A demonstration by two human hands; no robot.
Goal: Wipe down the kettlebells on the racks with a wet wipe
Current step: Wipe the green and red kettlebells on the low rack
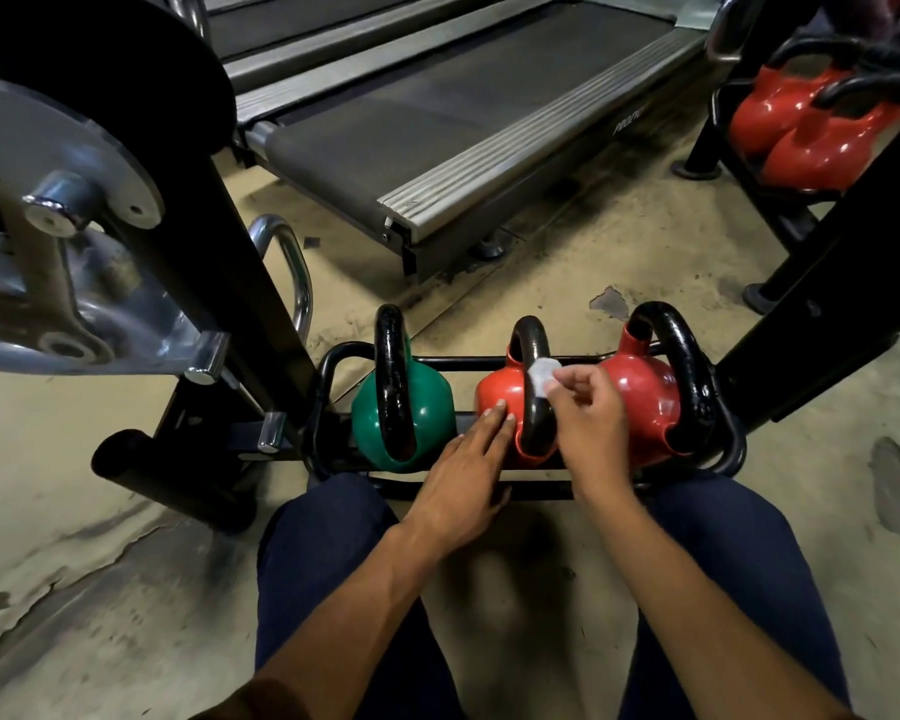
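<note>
A low black rack point(333, 363) on the floor holds three kettlebells with black handles: a green one point(427, 407) at the left, a red one point(500, 394) in the middle and another red one point(640, 387) at the right. My right hand point(588, 413) pinches a small white wet wipe point(541, 376) against the handle of the middle kettlebell. My left hand point(463, 475) lies with straight fingers on the left side of that same red kettlebell.
A treadmill point(437, 122) stands behind the rack. A weight machine with a chrome plate point(63, 210) crowds the left. A second rack at the upper right holds more red kettlebells point(801, 127). My knees point(333, 543) are close in front of the low rack.
</note>
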